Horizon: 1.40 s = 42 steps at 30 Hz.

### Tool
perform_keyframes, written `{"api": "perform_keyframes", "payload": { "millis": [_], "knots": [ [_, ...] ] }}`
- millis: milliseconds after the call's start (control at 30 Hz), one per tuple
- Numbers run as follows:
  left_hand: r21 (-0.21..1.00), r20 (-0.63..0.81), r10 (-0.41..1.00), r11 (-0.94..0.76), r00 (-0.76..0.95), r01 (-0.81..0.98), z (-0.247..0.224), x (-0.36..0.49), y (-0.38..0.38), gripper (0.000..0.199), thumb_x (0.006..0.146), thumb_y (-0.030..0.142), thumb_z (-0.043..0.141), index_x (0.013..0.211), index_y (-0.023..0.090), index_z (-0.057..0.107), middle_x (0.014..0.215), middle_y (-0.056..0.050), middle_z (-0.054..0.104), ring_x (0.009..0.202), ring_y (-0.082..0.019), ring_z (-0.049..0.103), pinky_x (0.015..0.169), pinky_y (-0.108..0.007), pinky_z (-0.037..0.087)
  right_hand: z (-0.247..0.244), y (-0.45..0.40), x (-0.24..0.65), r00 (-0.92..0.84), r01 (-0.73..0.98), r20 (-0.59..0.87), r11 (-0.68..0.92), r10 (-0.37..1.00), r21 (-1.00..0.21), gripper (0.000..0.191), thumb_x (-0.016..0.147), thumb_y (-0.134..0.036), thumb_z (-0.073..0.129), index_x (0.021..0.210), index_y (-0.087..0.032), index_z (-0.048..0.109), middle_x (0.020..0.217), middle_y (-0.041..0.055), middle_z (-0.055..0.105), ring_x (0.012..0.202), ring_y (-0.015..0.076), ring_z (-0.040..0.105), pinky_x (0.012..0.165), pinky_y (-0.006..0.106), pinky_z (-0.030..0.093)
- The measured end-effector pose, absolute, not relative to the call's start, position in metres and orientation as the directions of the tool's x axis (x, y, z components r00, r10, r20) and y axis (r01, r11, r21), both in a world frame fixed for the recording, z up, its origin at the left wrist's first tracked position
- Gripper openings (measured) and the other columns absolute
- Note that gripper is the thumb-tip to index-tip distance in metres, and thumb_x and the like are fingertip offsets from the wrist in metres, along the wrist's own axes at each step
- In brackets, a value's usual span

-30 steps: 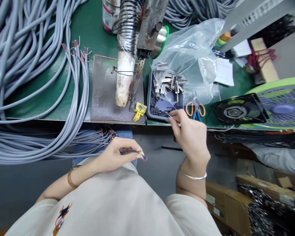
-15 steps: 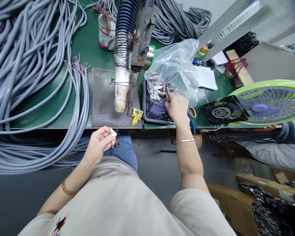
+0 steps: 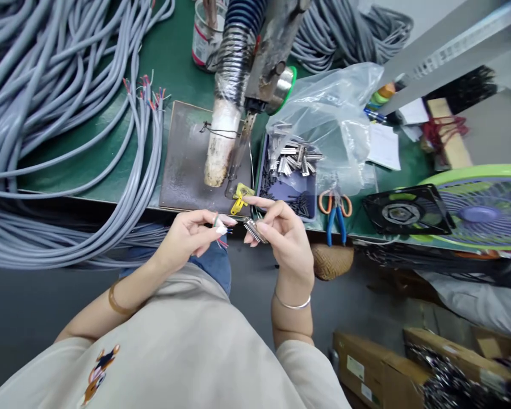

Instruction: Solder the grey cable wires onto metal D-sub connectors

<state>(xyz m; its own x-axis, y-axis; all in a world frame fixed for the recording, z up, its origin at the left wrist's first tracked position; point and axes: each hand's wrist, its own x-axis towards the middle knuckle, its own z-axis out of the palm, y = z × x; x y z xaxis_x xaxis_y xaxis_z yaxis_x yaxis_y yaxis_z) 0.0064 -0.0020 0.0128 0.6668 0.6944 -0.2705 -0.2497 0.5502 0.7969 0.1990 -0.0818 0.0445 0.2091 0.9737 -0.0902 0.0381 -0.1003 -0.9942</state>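
Note:
My left hand [image 3: 191, 236] pinches a bundle of thin coloured wires [image 3: 222, 241] with something white at the fingertips. Close by on the right, my right hand [image 3: 283, 233] grips a multi-pin metal connector [image 3: 254, 230] between thumb and fingers. The two are held near each other in front of the table edge; whether wires and connector touch, I cannot tell. Past my right fingers, a purple tray [image 3: 310, 211] holds silvery connectors [image 3: 300, 156] and small black pieces. A yellow clip [image 3: 239, 201] lies on the brown board [image 3: 183, 165] just beyond my hands.
A soldering iron [image 3: 243, 145] and a duct nozzle [image 3: 218, 159] hang over the board. Grey cables [image 3: 140, 165] cover the left side. Orange-and-blue pliers [image 3: 335, 213], a clear plastic bag [image 3: 323, 108], a small black fan [image 3: 402, 213] and a green fan [image 3: 489, 216] stand at right.
My right hand has left the tray and come back left beside my left hand, now with a connector in it. My left hand has shifted slightly right. The view has turned a little.

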Motion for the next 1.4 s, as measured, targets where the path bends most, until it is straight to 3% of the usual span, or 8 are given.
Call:
{"api": "perform_keyframes", "payload": {
  "millis": [267,433,533,667,867,1133,1267,1400],
  "knots": [
    [0.792,-0.263,0.724,0.540,0.638,-0.286,0.009,0.011,-0.008,0.024,0.073,0.029,0.088,0.074,0.012,0.070,0.090,-0.006,0.076,0.040,0.000,0.047,0.035,-0.014,0.032,0.020,-0.074,0.174,0.256,0.126,-0.003,-0.036,0.967,-0.991,0.028,0.091,-0.041,0.074,0.082,-0.021,0.056,0.127,0.0114,0.076,0.052,0.0091,0.067,0.052,0.026,0.060],
    [0.746,-0.347,0.775,0.569,0.528,-0.345,0.004,0.014,0.000,0.031,0.065,0.031,0.091,0.071,0.014,0.065,0.080,0.001,0.072,0.033,0.001,0.041,0.032,-0.016,0.024,0.016,-0.080,0.161,0.627,0.544,0.504,0.130,0.593,-0.829,0.010,0.097,-0.031,0.066,0.104,-0.025,0.068,0.071,-0.0030,0.070,0.046,0.0117,0.061,0.043,0.025,0.048],
    [0.721,-0.387,0.776,0.592,0.498,-0.361,0.005,0.014,0.005,0.030,0.064,0.030,0.090,0.071,0.015,0.065,0.070,0.004,0.068,0.032,0.000,0.041,0.032,-0.017,0.024,0.014,-0.084,0.156,0.623,0.606,0.608,0.187,0.492,-0.773,0.020,0.099,-0.027,0.062,0.119,-0.028,0.061,0.069,-0.0052,0.068,0.046,0.0142,0.063,0.043,0.029,0.050],
    [0.712,-0.411,0.769,0.606,0.489,-0.354,0.007,0.014,0.008,0.030,0.062,0.030,0.089,0.071,0.015,0.065,0.063,0.006,0.064,0.032,0.000,0.040,0.032,-0.016,0.024,0.003,-0.089,0.155,0.532,0.619,0.571,0.174,0.625,-0.766,0.014,0.096,-0.019,0.066,0.107,-0.026,0.062,0.088,-0.0007,0.078,0.069,0.0192,0.078,0.066,0.037,0.067],
    [0.721,-0.393,0.763,0.603,0.514,-0.343,0.006,0.018,0.004,0.031,0.064,0.032,0.090,0.073,0.014,0.067,0.066,0.005,0.066,0.033,0.000,0.042,0.032,-0.016,0.026,-0.011,-0.085,0.151,0.369,0.623,0.502,0.194,0.782,-0.758,0.009,0.094,-0.019,0.070,0.098,-0.025,0.067,0.110,0.0060,0.080,0.104,0.0228,0.079,0.088,0.040,0.067],
    [0.733,-0.324,0.670,0.624,0.668,-0.270,0.001,0.013,0.004,0.031,0.069,0.034,0.091,0.075,0.013,0.069,0.075,0.000,0.071,0.036,0.000,0.041,0.032,-0.017,0.025,0.002,-0.083,0.156,0.513,0.242,0.193,0.075,0.837,-0.967,0.015,0.095,-0.028,0.072,0.089,-0.022,0.060,0.107,0.0053,0.082,0.047,0.0076,0.065,0.046,0.021,0.054],
    [0.704,-0.339,0.513,0.695,0.789,-0.150,-0.001,0.010,0.008,0.036,0.068,0.038,0.092,0.077,0.012,0.069,0.058,0.002,0.064,0.036,-0.002,0.040,0.034,-0.016,0.025,0.013,-0.083,0.168,0.255,0.049,-0.043,-0.058,0.966,-0.997,0.021,0.092,-0.034,0.075,0.082,-0.021,0.061,0.105,0.0057,0.083,0.044,0.0077,0.063,0.043,0.022,0.054],
    [0.695,-0.341,0.523,0.700,0.781,-0.165,0.000,0.010,0.009,0.036,0.068,0.039,0.092,0.076,0.013,0.067,0.061,0.001,0.067,0.034,-0.002,0.042,0.033,-0.016,0.023,0.017,-0.083,0.172,0.284,0.117,0.023,-0.011,0.958,-0.993,0.015,0.089,-0.026,0.078,0.080,-0.022,0.066,0.098,0.0025,0.083,0.061,0.0110,0.073,0.057,0.024,0.062]
  ]
}}
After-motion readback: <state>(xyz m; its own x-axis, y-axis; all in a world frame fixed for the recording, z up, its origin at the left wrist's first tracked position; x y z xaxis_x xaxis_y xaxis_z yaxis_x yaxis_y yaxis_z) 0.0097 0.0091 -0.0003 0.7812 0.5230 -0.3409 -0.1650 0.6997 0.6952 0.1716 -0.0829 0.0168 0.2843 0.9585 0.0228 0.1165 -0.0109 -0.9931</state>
